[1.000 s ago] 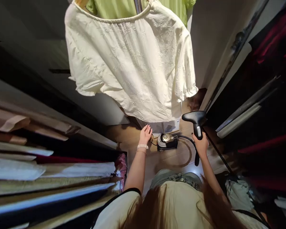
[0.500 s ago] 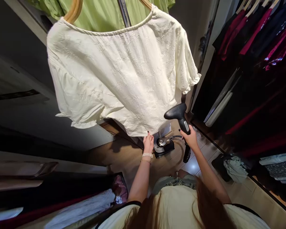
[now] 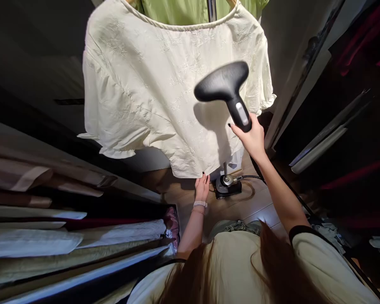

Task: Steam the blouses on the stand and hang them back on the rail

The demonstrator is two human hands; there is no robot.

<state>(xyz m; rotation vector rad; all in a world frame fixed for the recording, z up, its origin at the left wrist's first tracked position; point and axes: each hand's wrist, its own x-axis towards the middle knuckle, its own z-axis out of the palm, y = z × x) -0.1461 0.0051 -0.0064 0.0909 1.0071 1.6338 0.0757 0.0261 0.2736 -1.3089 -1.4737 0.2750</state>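
A cream short-sleeved blouse [image 3: 164,84] with embroidered sprigs hangs in front of me. My left hand [image 3: 202,187] pinches its bottom hem, thumb on the near side. In my right hand [image 3: 253,137] is a black garment steamer head [image 3: 223,82], fingers wrapped round the handle below a silver button. The steamer head is raised before the right half of the blouse and casts a shadow on the cloth; whether it touches the fabric I cannot tell. Below the hem stands the steamer base [image 3: 226,186] with its pole and a dark hose.
Behind the blouse hangs a green garment [image 3: 174,12]. Folded clothes [image 3: 50,240] hang in a row at my left. Dark and red garments [image 3: 364,46] line the right side. A crumpled pale cloth [image 3: 331,234] lies on the floor at right.
My right hand has lifted the steamer head from beside the hem up in front of the blouse. My left hand keeps its hold on the hem. The view has shifted left.
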